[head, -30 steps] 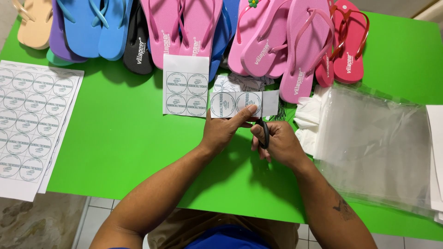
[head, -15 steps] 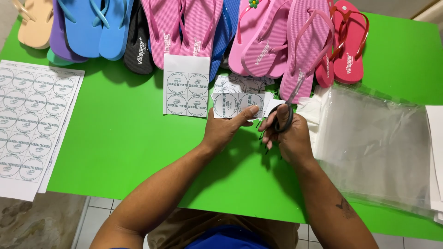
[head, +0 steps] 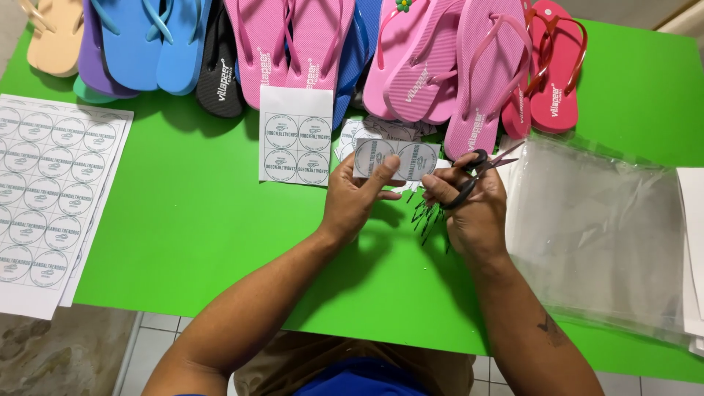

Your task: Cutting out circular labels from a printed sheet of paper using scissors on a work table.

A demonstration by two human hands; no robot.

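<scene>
**A:** So where's everything at? Left hand (head: 359, 202) is pinching a small strip of paper (head: 396, 160) with two round labels printed on it, thumb on top, held just above the green table (head: 205, 235). Right hand (head: 477, 213) is closed around the black handles of a pair of scissors (head: 477, 170), blades apart and pointing right and away, not on the strip at all.

**B:** Yeah, and there's a loose pile of cut label pieces (head: 381, 132) right behind the strip, up against the row of flip-flops (head: 411, 66) along the far edge. Another sheet with four labels (head: 295, 136) lies just left of the hand, and the big uncut sheet (head: 55, 191) is way off at the left end.

**A:** What'd worry me: the strip is small and the thumb covers a good part of it. If the blades come in near that thumb, I'd guess it's easy to nick skin or cut into the printed circle.

**B:** Also those thin dark slivers (head: 429, 216) on the table between the hands, trimmings I think, hard to tell at this size. They could cling to the clear plastic bags (head: 601, 235) stacked on the right.

**A:** And the strip being held by one end only, it might flop and the cut wander.
</scene>
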